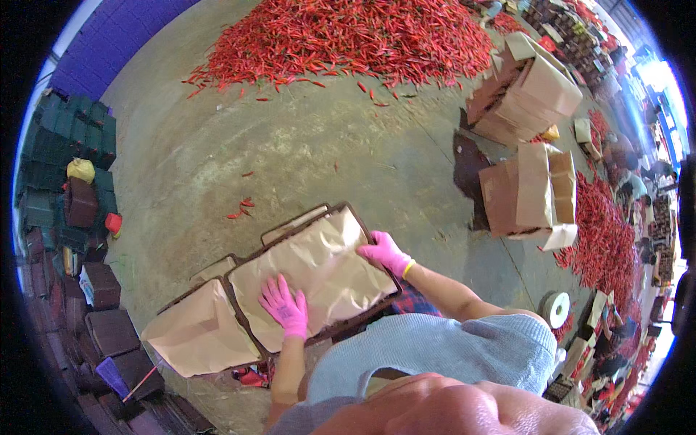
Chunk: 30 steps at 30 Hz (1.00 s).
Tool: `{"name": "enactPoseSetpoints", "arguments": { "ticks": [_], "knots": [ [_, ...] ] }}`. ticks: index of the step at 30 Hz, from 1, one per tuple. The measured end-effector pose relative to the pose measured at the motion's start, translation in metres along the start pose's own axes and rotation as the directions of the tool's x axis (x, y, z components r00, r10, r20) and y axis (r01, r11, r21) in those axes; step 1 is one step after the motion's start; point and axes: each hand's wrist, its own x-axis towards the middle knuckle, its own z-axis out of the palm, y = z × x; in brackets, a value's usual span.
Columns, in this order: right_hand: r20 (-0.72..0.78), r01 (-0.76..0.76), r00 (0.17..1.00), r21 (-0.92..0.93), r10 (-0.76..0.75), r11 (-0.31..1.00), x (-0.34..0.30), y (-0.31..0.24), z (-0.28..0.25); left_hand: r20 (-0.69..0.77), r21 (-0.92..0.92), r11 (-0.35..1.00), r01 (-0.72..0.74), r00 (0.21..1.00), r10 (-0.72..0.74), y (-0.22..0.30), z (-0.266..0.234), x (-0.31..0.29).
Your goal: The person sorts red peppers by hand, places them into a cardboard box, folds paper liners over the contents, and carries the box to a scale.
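Brown paper point(326, 254) covers the top of a dark crate point(233, 288) in front of me, creased and shiny towards its right end. My left hand point(284, 306), in a pink glove, lies flat on that paper with its fingers spread. At the crate's right edge is my right hand point(388, 254), also in a pink glove with a yellow cuff. Its fingers are bent over the rim and hold the crate there; part of the grip is hidden. A second paper-covered crate point(206, 330) stands against the left side of the first. More paper-covered edges show just behind both.
A big heap of red chillies point(348, 40) lies ahead on the concrete floor point(290, 145). Two paper-lined crates point(518, 192) stand to the right. Stacked dark crates point(65, 159) line the left, with a purple dustpan point(112, 377) on them. A white roll point(557, 309) is at right; people work beyond.
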Motion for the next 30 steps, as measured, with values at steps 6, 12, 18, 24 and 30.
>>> {"name": "enactPoseSetpoints", "arguments": {
  "ticks": [6,12,18,24,30],
  "knots": [
    [-0.212,0.12,0.977,0.562,0.002,0.818,-0.048,0.082,-0.067,-0.162,0.023,0.998,-0.056,0.985,0.059,-0.009,0.009,-0.007],
    [-0.553,-0.11,0.684,0.566,0.475,0.817,-0.247,0.327,-0.117,-0.219,0.052,0.991,-0.12,0.967,0.129,-0.008,0.009,-0.013],
    [-0.373,-0.405,0.589,0.631,0.717,0.661,-0.481,0.583,-0.04,-0.145,0.044,0.996,-0.077,0.986,0.082,-0.024,0.014,-0.009],
    [-0.416,-0.653,0.427,0.473,0.803,0.592,-0.524,0.651,0.052,-0.011,-0.21,0.975,-0.067,0.998,0.066,-0.01,-0.003,-0.006],
    [-0.574,-0.354,0.589,0.449,0.568,0.82,-0.451,0.568,-0.038,-0.096,-0.181,0.983,0.024,0.995,-0.041,0.008,-0.028,-0.03]
  ]
}}
